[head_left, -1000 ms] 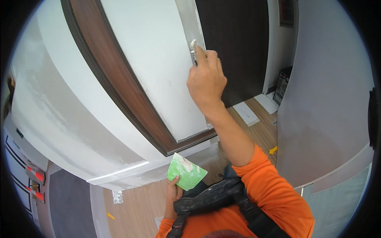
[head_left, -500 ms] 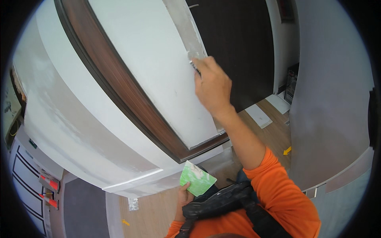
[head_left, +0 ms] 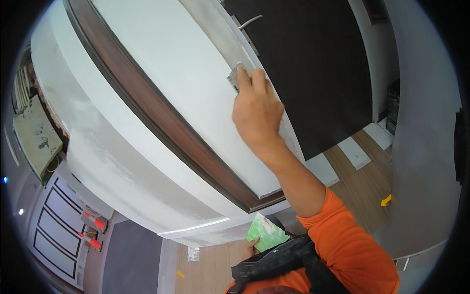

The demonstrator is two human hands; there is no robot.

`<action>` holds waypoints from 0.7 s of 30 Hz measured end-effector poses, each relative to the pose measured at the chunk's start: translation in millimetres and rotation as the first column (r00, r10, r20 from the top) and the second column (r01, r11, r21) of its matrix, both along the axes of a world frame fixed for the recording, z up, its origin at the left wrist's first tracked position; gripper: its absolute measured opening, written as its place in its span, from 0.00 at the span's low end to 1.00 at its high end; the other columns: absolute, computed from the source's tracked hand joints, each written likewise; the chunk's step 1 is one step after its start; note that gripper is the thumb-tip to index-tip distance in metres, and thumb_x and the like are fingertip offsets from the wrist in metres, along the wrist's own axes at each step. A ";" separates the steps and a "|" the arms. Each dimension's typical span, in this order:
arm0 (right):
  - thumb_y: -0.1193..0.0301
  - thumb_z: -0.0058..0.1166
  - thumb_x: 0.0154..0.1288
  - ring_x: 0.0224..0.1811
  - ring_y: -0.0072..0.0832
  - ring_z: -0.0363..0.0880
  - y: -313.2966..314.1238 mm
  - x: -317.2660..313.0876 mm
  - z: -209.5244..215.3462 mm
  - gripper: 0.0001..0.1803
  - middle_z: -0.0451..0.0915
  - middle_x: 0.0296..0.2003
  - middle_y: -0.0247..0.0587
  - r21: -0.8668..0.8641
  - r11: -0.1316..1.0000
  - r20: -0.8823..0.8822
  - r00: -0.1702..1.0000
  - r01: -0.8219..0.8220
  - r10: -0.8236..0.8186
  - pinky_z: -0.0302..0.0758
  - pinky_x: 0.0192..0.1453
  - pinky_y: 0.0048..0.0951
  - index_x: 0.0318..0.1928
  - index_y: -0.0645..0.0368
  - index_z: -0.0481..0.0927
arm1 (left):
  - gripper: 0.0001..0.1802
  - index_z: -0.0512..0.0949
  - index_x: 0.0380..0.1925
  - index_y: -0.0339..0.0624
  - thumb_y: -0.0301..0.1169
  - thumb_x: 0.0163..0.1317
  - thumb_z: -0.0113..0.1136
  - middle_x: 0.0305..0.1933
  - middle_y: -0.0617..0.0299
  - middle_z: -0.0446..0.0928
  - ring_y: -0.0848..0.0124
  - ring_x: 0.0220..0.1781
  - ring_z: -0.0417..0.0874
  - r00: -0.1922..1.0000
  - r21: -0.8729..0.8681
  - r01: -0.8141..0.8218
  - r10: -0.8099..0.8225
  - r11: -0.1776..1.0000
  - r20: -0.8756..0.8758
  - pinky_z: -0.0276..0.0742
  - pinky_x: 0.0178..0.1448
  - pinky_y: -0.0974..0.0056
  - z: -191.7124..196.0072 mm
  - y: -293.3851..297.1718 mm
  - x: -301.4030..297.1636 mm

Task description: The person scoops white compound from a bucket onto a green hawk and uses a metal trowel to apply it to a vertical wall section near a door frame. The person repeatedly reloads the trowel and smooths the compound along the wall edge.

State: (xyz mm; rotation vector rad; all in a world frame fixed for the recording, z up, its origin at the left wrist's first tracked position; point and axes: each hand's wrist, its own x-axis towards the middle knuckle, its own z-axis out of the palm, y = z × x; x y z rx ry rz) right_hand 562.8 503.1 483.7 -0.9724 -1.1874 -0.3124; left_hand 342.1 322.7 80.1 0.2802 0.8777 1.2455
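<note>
My right hand [head_left: 257,115] is closed on a small metal putty knife [head_left: 234,78], whose blade lies against the white wall panel [head_left: 181,98]. The blade is beside a greyish strip of filler [head_left: 218,36] that runs down the panel's edge near the dark door. Low down, close to my body, my left hand [head_left: 249,247] grips a flat green board [head_left: 263,237] with white putty smeared over it. My left thumb shows on the board's edge; the other fingers are hidden beneath.
A brown wooden trim [head_left: 147,100] frames the panel at left and below. The dark door [head_left: 303,73] has a lever handle [head_left: 251,22]. White boards [head_left: 353,153] lie on the wooden floor at right. Orange cones [head_left: 93,241] stand at far left, near a grey mat [head_left: 132,259].
The head view has swung, shifting the scene. My right hand has turned the putty knife, so its blade now shows broad side on. My left hand still holds the green board.
</note>
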 end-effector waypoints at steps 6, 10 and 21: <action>0.79 0.56 0.63 0.46 0.41 0.82 -23.1 -10.0 -15.8 0.23 0.74 0.45 0.44 -0.021 0.954 0.008 0.954 -0.298 0.298 0.85 0.39 0.40 0.60 0.65 0.78 | 0.34 0.62 0.73 0.34 0.32 0.70 0.58 0.70 0.40 0.73 0.45 0.70 0.76 1.000 -0.036 0.015 -0.015 0.999 0.004 0.69 0.76 0.41 -1.2 -4.8 2.9; 0.80 0.56 0.64 0.46 0.42 0.84 -5.1 12.5 1.6 0.22 0.75 0.45 0.45 -0.002 0.979 -0.056 0.978 -0.204 0.203 0.84 0.40 0.40 0.59 0.63 0.79 | 0.34 0.62 0.73 0.34 0.33 0.70 0.58 0.70 0.40 0.73 0.44 0.70 0.76 1.000 -0.058 0.016 -0.017 0.998 -0.019 0.69 0.76 0.41 8.3 -3.2 7.9; 0.71 0.55 0.69 0.41 0.51 0.84 -6.7 94.7 -12.3 0.11 0.80 0.43 0.49 -0.051 0.871 -0.230 0.855 -0.488 0.466 0.80 0.46 0.47 0.47 0.64 0.83 | 0.34 0.62 0.74 0.34 0.34 0.71 0.57 0.70 0.39 0.72 0.43 0.70 0.76 0.996 -0.093 0.021 -0.028 0.995 -0.082 0.67 0.78 0.40 -0.3 -1.8 -1.5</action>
